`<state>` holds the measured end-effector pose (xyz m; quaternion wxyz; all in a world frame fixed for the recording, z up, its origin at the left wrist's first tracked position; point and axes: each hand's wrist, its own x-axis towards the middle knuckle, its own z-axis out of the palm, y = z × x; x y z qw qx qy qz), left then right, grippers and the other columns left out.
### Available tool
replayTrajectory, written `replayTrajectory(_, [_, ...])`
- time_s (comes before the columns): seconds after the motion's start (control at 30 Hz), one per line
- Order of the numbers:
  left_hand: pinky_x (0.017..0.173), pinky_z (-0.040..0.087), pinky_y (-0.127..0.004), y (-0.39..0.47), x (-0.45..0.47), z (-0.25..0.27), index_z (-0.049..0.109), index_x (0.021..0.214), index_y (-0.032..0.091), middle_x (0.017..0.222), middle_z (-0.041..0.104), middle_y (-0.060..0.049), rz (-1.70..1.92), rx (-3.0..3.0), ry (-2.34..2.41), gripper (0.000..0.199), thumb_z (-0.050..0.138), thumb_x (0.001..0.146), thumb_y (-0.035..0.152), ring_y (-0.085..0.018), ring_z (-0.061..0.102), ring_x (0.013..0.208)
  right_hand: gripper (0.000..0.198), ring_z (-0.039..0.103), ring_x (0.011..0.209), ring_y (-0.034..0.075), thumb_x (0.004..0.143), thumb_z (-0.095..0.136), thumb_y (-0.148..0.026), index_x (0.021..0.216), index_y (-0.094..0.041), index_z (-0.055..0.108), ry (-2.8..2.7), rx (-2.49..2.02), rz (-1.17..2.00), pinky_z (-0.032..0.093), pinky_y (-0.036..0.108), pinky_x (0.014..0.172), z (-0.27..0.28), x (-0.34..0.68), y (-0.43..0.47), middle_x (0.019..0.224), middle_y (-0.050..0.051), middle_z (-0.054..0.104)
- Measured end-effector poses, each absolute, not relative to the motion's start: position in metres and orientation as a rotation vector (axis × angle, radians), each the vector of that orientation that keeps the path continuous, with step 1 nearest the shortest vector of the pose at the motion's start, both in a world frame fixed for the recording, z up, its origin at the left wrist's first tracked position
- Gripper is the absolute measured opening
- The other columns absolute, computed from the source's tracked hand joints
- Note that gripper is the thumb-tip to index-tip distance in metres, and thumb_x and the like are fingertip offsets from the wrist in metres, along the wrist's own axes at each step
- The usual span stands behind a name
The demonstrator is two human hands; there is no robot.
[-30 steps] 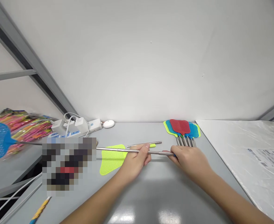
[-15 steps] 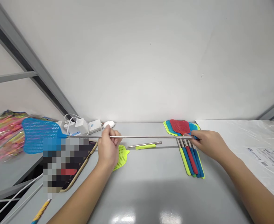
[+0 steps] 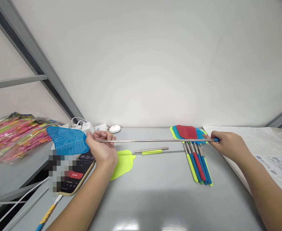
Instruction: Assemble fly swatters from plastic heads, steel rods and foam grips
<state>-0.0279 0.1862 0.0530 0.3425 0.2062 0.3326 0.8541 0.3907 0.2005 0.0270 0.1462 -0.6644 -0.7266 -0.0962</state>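
Note:
A blue fly swatter (image 3: 67, 141) with a long extended metal rod is held level above the table. My left hand (image 3: 102, 147) is closed around the rod close to the swatter head, palm partly turned up. At the other end, my right hand (image 3: 227, 144) grips the blue handle, most of it hidden in the fingers. Below the rod lie a separate yellow-green swatter head (image 3: 124, 163) and a short metal rod with a yellow-green grip (image 3: 152, 151). Near my right hand rests a stack of fly swatters (image 3: 186, 132) with red, blue and yellow-green handles (image 3: 198, 163).
A phone (image 3: 79, 173) showing a running timer lies at the left, a cable plugged into it. Behind it are white chargers and a round white object (image 3: 114, 129). Bagged colourful items (image 3: 16, 138) sit at far left. White plastic sheeting (image 3: 258, 141) covers the right side.
My left hand has slid left along the rod to the blue swatter head and turned palm-up. My right hand has moved right with the handle, and the swatter has shifted right too.

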Motion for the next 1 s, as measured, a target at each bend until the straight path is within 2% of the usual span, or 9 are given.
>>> replayTrajectory(0.1, [0.043, 0.028, -0.023, 0.182, -0.023, 0.057, 0.050, 0.072, 0.020, 0.055, 0.045, 0.002, 2.275, 0.594, 0.808, 0.026, 0.042, 0.081, 0.044, -0.012, 0.043, 0.047, 0.048, 0.041, 0.051, 0.016, 0.086, 0.045, -0.063, 0.059, -0.023, 0.043, -2.025, -1.995, -0.252, 0.022, 0.028, 0.052, 0.027, 0.401, 0.203, 0.050, -0.001, 0.050])
replayTrajectory(0.27, [0.044, 0.031, -0.024, 0.171, -0.015, 0.064, 0.053, 0.088, 0.022, 0.058, 0.050, 0.000, 2.432, 0.792, 0.706, 0.037, 0.035, 0.088, 0.054, -0.014, 0.044, 0.049, 0.048, 0.042, 0.053, 0.016, 0.086, 0.045, -0.063, 0.059, -0.023, 0.046, -1.959, -2.077, -0.220, 0.023, 0.028, 0.053, 0.025, 0.410, 0.207, 0.052, 0.000, 0.053])
replayTrajectory(0.43, [0.043, 0.030, -0.022, 0.177, -0.019, 0.061, 0.050, 0.082, 0.020, 0.059, 0.054, 0.001, 2.430, 0.661, 0.807, 0.030, 0.037, 0.091, 0.046, -0.013, 0.046, 0.049, 0.049, 0.041, 0.052, 0.017, 0.089, 0.040, -0.058, 0.056, -0.023, 0.045, -2.031, -2.086, -0.254, 0.022, 0.028, 0.052, 0.025, 0.398, 0.207, 0.051, 0.002, 0.052])
replayTrajectory(0.57, [0.042, 0.028, -0.019, 0.175, -0.005, 0.045, 0.045, 0.079, 0.021, 0.058, 0.057, 0.001, 2.237, 0.620, 0.908, 0.031, 0.042, 0.089, 0.051, -0.010, 0.044, 0.044, 0.050, 0.042, 0.050, 0.017, 0.091, 0.036, -0.055, 0.056, -0.022, 0.046, -2.104, -2.043, -0.284, 0.020, 0.028, 0.051, 0.024, 0.356, 0.198, 0.050, 0.004, 0.053])
replayTrajectory(0.67, [0.045, 0.035, -0.021, 0.163, 0.020, 0.027, 0.045, 0.085, 0.023, 0.062, 0.062, 0.001, 1.992, 0.716, 0.893, 0.031, 0.039, 0.092, 0.053, -0.011, 0.045, 0.044, 0.051, 0.044, 0.048, 0.016, 0.096, 0.032, -0.051, 0.059, -0.022, 0.049, -2.250, -1.890, -0.312, 0.017, 0.028, 0.051, 0.020, 0.309, 0.178, 0.051, 0.003, 0.055])
replayTrajectory(0.8, [0.050, 0.040, -0.024, 0.147, 0.049, 0.007, 0.045, 0.085, 0.024, 0.064, 0.065, 0.000, 1.855, 0.790, 0.906, 0.036, 0.032, 0.094, 0.056, -0.014, 0.050, 0.049, 0.054, 0.042, 0.041, 0.014, 0.099, 0.028, -0.049, 0.059, -0.021, 0.050, -2.288, -1.729, -0.485, 0.011, 0.029, 0.049, 0.019, 0.260, 0.148, 0.046, 0.002, 0.052])
replayTrajectory(1.0, [0.054, 0.042, -0.027, 0.132, 0.069, 0.004, 0.051, 0.079, 0.021, 0.059, 0.063, -0.001, 1.660, 0.918, 0.835, 0.047, 0.025, 0.095, 0.058, -0.015, 0.053, 0.052, 0.047, 0.051, 0.041, 0.015, 0.099, 0.034, -0.042, 0.062, -0.022, 0.055, -2.435, -1.734, -0.294, 0.010, 0.029, 0.047, 0.020, 0.230, 0.131, 0.051, 0.003, 0.062])
